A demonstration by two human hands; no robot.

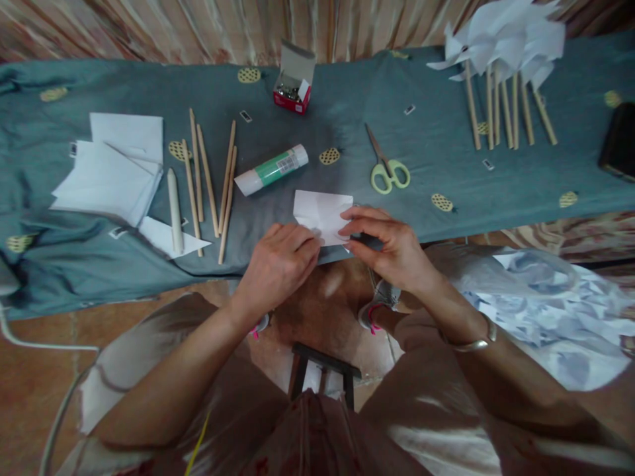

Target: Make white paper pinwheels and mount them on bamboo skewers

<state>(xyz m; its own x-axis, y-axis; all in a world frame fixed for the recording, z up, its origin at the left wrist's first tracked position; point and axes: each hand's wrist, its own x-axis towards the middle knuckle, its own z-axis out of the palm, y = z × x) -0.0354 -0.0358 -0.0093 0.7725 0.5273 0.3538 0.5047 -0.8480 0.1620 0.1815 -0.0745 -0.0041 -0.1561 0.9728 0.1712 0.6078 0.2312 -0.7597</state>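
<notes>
Paper square (320, 213): white, creased, lying flat at near edge of table, roughly centre, on the grey-green cloth (347, 112).

L hand (280, 264): over the square's near-left corner, fingers bent, tips down on the sheet. I can't tell if it pinches or only presses.

R hand (391, 246): at the square's right edge, thumb and fingers closed on the paper there. Metal bangle (471, 342) on that wrist.

Just beyond the square: glue stick (272, 170), lying on its side, a bit left. Scissors (387, 170), green handles, a bit right, blades pointing far.

Further left: loose wooden sticks (208, 178) lying apart, then a stack of white sheets (112, 165).

Far centre: small red box (294, 84), lid open.

Far right: finished white pinwheels (506, 36) on sticks, laid side by side. Dark phone (620, 142) at right edge of table.
</notes>
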